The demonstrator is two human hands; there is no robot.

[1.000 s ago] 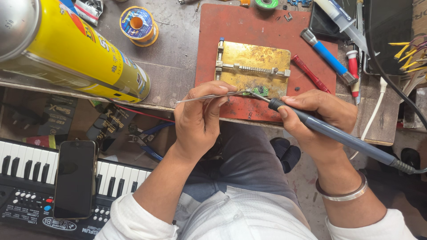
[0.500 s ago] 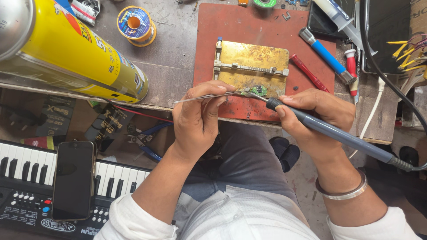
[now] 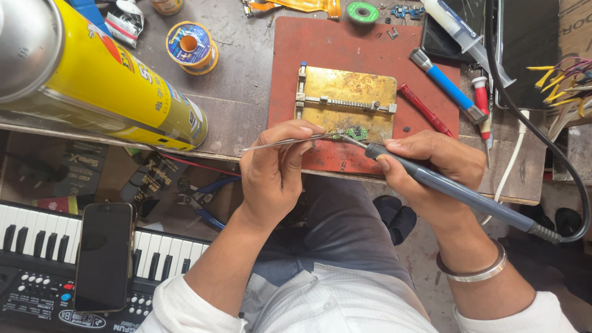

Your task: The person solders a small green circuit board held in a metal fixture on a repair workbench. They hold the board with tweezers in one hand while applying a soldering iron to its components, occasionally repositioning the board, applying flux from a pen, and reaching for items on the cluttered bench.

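My left hand pinches thin metal tweezers, whose tips reach a small green circuit board. That board lies at the near edge of a brass holder plate on a red mat. My right hand grips a grey soldering iron like a pen, its tip touching the same small board. The iron's black cable loops away to the right.
A big yellow spray can lies on the left of the bench, a solder spool behind it. A blue-handled tool, red screwdrivers and a syringe lie right. A phone rests on a keyboard at lower left.
Both hands have stayed at the small board; the soldering iron and tweezers shifted only slightly.
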